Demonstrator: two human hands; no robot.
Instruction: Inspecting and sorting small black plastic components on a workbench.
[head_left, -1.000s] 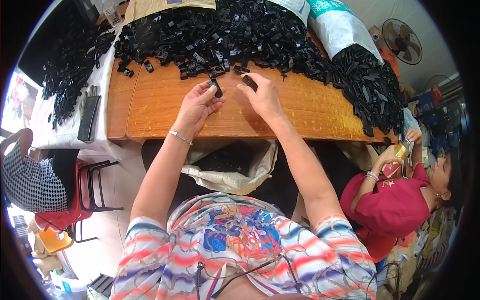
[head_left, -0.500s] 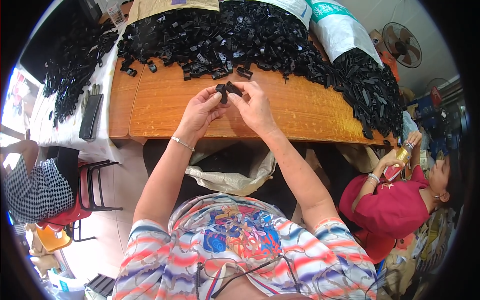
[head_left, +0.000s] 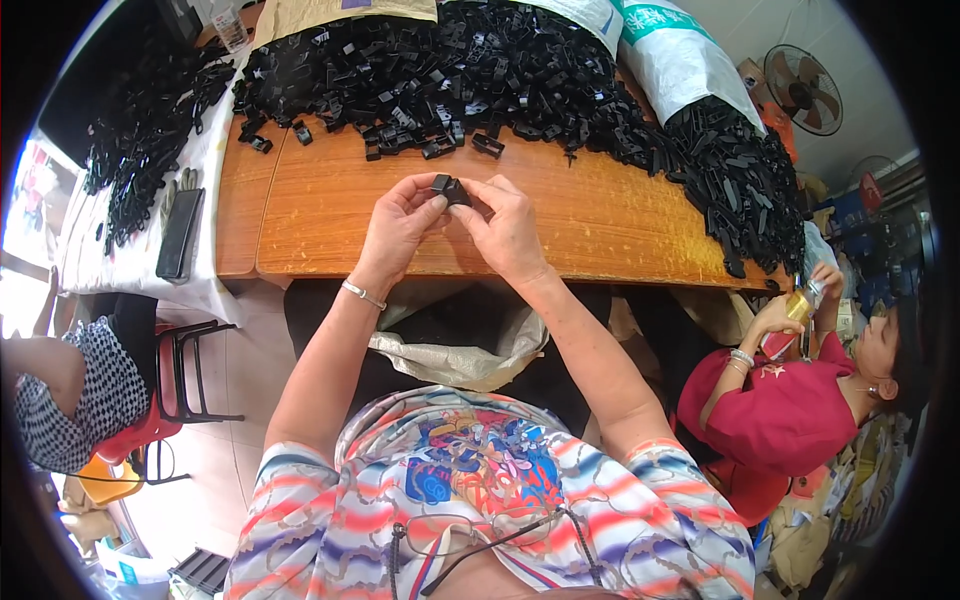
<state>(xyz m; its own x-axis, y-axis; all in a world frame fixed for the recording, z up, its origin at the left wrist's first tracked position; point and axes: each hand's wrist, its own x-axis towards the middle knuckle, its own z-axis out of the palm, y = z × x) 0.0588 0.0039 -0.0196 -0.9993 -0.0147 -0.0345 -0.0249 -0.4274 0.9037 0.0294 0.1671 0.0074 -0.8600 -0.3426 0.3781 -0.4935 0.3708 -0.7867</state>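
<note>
Above the near edge of the wooden table (head_left: 400,240), my left hand (head_left: 397,228) pinches a small black plastic piece (head_left: 441,183) between thumb and fingers. My right hand (head_left: 507,228) grips a second black plastic piece (head_left: 459,192) against it. The two touch; fingers partly hide where they meet. Past my hands lies a wide heap of small black plastic parts (head_left: 420,75), boxy and clip-like. Slimmer black strips (head_left: 735,190) are piled at the right end of the table.
An open woven sack (head_left: 455,368) hangs at my lap. White bags (head_left: 690,60) stand at the back. On the left, a cloth-covered table (head_left: 205,215) holds more black parts and a phone (head_left: 180,235). A person in red (head_left: 770,410) sits at right, another person (head_left: 85,390) at left. A fan (head_left: 803,90) stands far right.
My hands have drawn closer and slightly nearer to me, and the two black pieces, angled apart before, now sit together. The person at left has shifted an arm.
</note>
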